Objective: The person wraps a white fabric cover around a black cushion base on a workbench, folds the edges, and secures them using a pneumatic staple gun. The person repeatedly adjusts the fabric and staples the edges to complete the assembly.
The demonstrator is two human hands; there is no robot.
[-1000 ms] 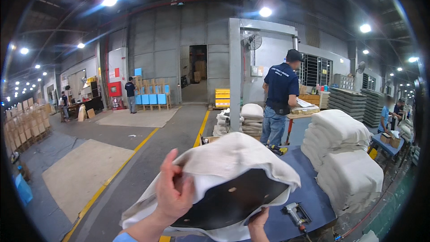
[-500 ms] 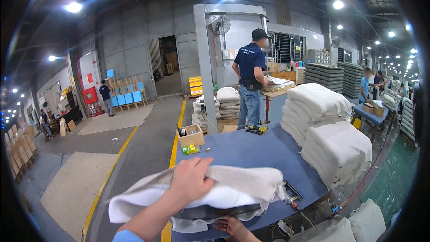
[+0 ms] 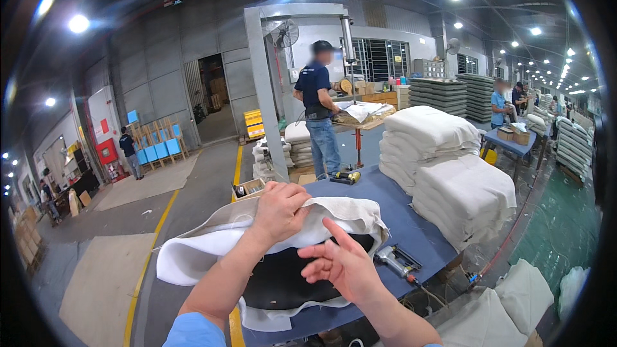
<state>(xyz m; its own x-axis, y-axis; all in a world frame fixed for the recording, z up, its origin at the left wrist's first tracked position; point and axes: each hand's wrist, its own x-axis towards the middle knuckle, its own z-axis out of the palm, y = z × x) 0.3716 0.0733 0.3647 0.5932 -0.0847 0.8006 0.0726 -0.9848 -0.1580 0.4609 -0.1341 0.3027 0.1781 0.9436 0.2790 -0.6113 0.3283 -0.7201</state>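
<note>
Seat (image 3: 276, 283): 6 o'clock in view, on surface (image 3: 360, 196) | left hand (image 3: 279, 209): gripping cloth (image 3: 350, 209) at seat's 12 | right hand (image 3: 340, 266): now off seat's lower edge, fingers loose, empty | effect: left seemingly holds cloth up alone | stapler (image 3: 398, 260): seat's 3 o'clock

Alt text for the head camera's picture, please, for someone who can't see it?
A person's left hand grips pale fabric around a dark panel; the loosely open right hand is in front. A staple gun and stacked cushions sit on a blue table.
</note>
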